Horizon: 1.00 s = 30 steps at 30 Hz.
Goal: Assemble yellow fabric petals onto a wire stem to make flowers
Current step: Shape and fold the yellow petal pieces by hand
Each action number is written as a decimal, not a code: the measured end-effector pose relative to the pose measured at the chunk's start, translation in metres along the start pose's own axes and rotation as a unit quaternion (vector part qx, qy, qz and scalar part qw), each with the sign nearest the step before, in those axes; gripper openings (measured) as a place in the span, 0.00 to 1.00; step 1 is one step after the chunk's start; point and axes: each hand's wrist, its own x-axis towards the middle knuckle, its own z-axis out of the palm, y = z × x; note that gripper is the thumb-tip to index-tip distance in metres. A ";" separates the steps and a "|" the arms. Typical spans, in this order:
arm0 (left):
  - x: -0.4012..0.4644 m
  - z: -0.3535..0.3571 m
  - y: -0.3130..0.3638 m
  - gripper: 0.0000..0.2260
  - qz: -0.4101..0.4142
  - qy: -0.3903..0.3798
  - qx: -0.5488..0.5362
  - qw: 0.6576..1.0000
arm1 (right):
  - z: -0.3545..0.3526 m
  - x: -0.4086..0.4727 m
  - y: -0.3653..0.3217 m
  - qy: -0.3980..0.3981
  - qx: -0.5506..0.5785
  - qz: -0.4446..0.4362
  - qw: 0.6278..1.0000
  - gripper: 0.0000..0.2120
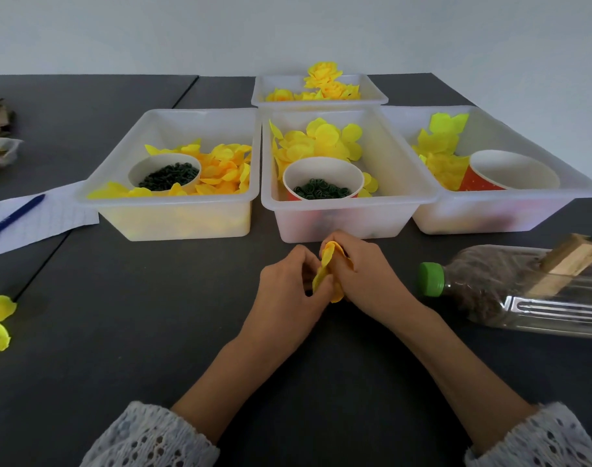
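While both hands are meeting over the dark tabletop [153, 332], just in front of the middle bin [348, 214], the left hand [289, 288] and right hand [365, 274] are gripping a cluster of yellow petals [325, 271] between them, fingers curled around the fabric. Any wire stem is hidden inside the grip. A plastic bottle [510, 291] is lying on its side near the right hand.
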 end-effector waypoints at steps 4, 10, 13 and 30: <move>0.002 0.002 0.001 0.07 -0.011 0.000 0.032 0.999 | -0.001 0.000 0.000 0.005 -0.008 -0.016 1.000 0.07; 0.004 0.006 0.001 0.12 -0.028 0.050 0.020 0.998 | -0.001 0.000 -0.005 -0.026 -0.016 -0.012 0.999 0.07; 0.005 0.009 0.001 0.12 -0.024 0.072 0.021 0.997 | 0.000 -0.001 -0.008 -0.033 -0.022 -0.017 0.999 0.06; 0.008 0.016 -0.002 0.09 -0.014 0.101 -0.007 0.995 | -0.003 -0.002 -0.007 -0.006 0.035 0.001 0.999 0.07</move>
